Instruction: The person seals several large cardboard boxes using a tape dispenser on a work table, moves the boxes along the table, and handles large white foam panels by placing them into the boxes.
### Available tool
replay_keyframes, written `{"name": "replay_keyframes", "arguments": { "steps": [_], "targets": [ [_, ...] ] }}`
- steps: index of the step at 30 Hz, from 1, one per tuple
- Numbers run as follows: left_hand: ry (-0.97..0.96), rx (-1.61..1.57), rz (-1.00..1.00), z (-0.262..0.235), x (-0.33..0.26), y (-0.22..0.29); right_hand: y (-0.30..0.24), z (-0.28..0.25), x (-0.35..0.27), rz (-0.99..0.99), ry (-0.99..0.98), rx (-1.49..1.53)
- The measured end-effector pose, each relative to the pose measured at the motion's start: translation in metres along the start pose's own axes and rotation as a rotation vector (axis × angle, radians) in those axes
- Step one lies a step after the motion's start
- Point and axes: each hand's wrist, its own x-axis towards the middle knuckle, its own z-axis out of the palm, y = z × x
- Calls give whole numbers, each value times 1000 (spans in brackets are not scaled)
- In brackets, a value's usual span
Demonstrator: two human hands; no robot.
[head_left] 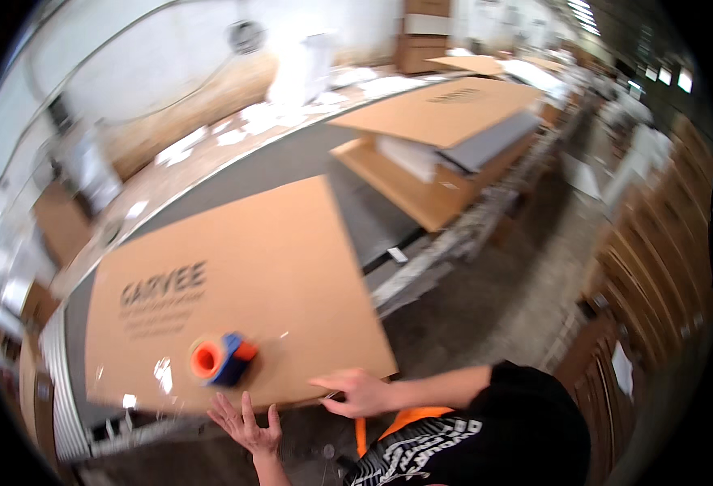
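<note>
A large flat brown cardboard box [275, 267] with dark printing lies on the grey table [292, 162]. An orange and blue tape dispenser [223, 359] rests on the box near its front edge. My left hand [247, 425] hovers just below that edge with its fingers spread, holding nothing, a little in front of the dispenser. My right hand [356, 394] lies on the box's front edge near the right corner, fingers stretched to the left. Shiny tape patches show on the box's lower left.
A second open cardboard box [441, 134] with a grey panel and white packing sits further along the table. Flattened cartons [656, 267] stand in a row on the right. A concrete floor aisle [518, 283] runs between them. White scraps litter the far bench [211, 138].
</note>
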Motion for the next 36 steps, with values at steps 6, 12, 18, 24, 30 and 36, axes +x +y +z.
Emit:
{"name": "replay_keyframes", "arguments": {
  "steps": [6, 12, 18, 24, 30, 36],
  "targets": [
    [-300, 195, -156, 46, 43, -36, 116, -14, 115, -160, 65, -476],
    [-364, 4, -544, 103, 81, -42, 329, -62, 281, -116, 266, -769],
    [-453, 244, -653, 68, 100, 23, 264, -141, 396, 240, 13, -682],
    [-417, 240, -705, 63, 91, 38, 271, -146, 396, 375, 202, -596],
    [-346, 217, -644, 50, 62, 35, 258, -157, 370, 312, 56, -687],
    [-299, 62, -547, -13, -7, -9, 185, -146, 218, 443, 170, -613]
  ]
}}
